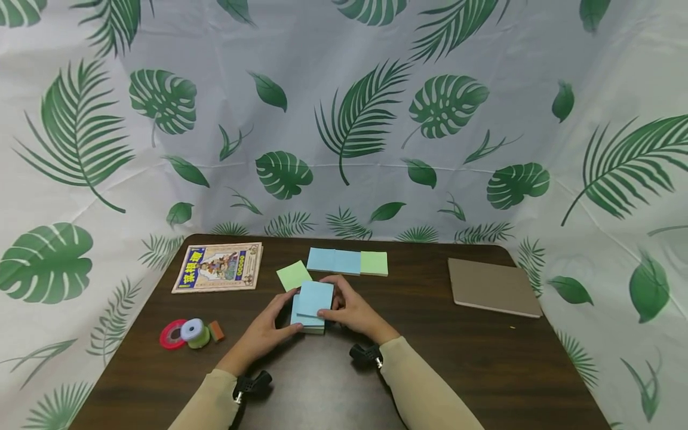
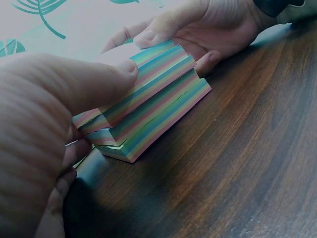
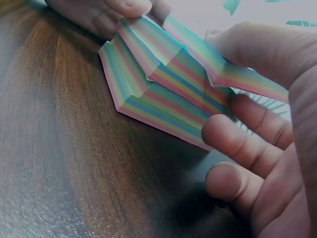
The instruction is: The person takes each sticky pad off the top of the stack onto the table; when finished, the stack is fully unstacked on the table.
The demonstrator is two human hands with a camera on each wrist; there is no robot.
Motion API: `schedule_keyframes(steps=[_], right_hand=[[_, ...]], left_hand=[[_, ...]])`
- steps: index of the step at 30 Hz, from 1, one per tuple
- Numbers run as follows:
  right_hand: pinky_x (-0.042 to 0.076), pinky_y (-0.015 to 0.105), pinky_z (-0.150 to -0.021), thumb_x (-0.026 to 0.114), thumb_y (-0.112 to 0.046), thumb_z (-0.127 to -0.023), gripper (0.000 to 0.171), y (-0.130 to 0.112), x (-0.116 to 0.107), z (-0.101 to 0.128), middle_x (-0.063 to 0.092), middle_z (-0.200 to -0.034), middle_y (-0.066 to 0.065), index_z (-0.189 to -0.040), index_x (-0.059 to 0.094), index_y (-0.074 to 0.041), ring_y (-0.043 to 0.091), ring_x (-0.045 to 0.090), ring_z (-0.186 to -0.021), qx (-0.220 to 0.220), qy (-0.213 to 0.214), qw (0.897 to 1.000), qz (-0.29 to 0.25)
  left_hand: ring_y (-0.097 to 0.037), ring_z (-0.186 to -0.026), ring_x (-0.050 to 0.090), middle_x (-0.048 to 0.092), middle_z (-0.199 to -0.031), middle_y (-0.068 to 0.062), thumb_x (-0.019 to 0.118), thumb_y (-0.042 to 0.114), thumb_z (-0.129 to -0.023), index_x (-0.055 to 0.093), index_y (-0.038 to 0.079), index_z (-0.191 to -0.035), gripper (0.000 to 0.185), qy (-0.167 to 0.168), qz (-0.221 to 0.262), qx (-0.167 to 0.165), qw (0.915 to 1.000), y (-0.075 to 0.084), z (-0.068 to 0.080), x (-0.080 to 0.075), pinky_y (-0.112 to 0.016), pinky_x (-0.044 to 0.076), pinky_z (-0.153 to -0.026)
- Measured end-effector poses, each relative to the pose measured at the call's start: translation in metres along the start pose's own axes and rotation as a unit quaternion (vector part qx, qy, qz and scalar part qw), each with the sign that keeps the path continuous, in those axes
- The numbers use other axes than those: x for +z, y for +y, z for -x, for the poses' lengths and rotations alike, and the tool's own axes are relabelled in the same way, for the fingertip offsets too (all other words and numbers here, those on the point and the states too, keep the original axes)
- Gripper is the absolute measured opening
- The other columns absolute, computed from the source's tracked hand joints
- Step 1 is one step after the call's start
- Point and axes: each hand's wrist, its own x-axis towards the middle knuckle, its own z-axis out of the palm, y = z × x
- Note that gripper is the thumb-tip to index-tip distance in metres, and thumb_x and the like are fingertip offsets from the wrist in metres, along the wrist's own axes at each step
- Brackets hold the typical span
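Near the middle of the table is a stack of sticky note pads (image 1: 309, 325), light blue on top, with edges striped pink, yellow, green and blue. My left hand (image 1: 260, 334) grips its left side, thumb along the near edge. Above and slightly askew on the stack is a thinner blue sticky note pad (image 1: 316, 297). My right hand (image 1: 352, 307) pinches that pad, its thumb at the near right corner. In the right wrist view the thin pad (image 3: 247, 82) tilts up from the stack (image 3: 158, 106). A green sticky note pad (image 1: 294, 276) lies just behind the hands.
Behind stands a row of two blue pads (image 1: 334, 261) and a green pad (image 1: 374, 263). An illustrated booklet (image 1: 217, 267) lies back left. Front left are a red tape ring (image 1: 172, 334), a green-and-white roll (image 1: 196, 333) and a small brown block (image 1: 216, 331). A brown notebook (image 1: 494, 286) lies right.
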Motion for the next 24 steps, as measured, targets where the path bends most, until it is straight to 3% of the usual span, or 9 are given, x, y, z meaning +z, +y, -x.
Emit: schedule_keyframes(steps=[8, 13, 18, 24], right_hand=[[0.051, 0.03, -0.053, 0.078, -0.016, -0.103, 0.073, 0.003, 0.0, -0.002, 0.07, -0.114, 0.009, -0.165, 0.04, -0.013, 0.015, 0.06, -0.076, -0.053, 0.052, 0.996, -0.04], [0.048, 0.022, -0.058, 0.074, -0.004, -0.103, 0.068, 0.005, -0.003, -0.003, 0.061, -0.098, 0.016, -0.163, 0.042, -0.003, 0.013, 0.056, -0.08, -0.097, 0.102, 0.989, -0.047], [0.044, 0.018, -0.063, 0.073, -0.002, -0.103, 0.065, 0.007, -0.01, -0.004, 0.057, -0.099, 0.018, -0.162, 0.048, -0.009, 0.012, 0.054, -0.084, -0.106, 0.154, 0.981, -0.047], [0.046, 0.026, -0.049, 0.066, 0.0, -0.106, 0.056, 0.011, -0.023, -0.005, 0.057, -0.106, 0.023, -0.159, 0.052, -0.011, 0.012, 0.05, -0.064, -0.126, 0.22, 0.967, -0.03]], left_hand=[[-0.038, -0.159, 0.04, 0.047, -0.17, -0.01, 0.084, 0.037, -0.098, 0.039, 0.023, -0.17, 0.086, 0.0, -0.005, 0.001, 1.0, -0.001, 0.001, 0.0, -0.071, 0.031, -0.125], [-0.038, -0.158, 0.041, 0.047, -0.169, -0.011, 0.085, 0.036, -0.097, 0.041, 0.02, -0.169, 0.086, 0.0, -0.004, 0.005, 1.0, 0.0, 0.001, 0.0, -0.071, 0.031, -0.125], [-0.039, -0.157, 0.042, 0.046, -0.17, -0.011, 0.085, 0.036, -0.097, 0.04, 0.018, -0.169, 0.087, -0.004, -0.007, 0.004, 1.0, 0.0, 0.002, -0.001, -0.071, 0.033, -0.125], [-0.04, -0.156, 0.043, 0.047, -0.169, -0.012, 0.084, 0.036, -0.098, 0.04, 0.017, -0.169, 0.086, 0.001, -0.012, 0.007, 0.9999, 0.0, 0.002, -0.002, -0.072, 0.034, -0.123]])
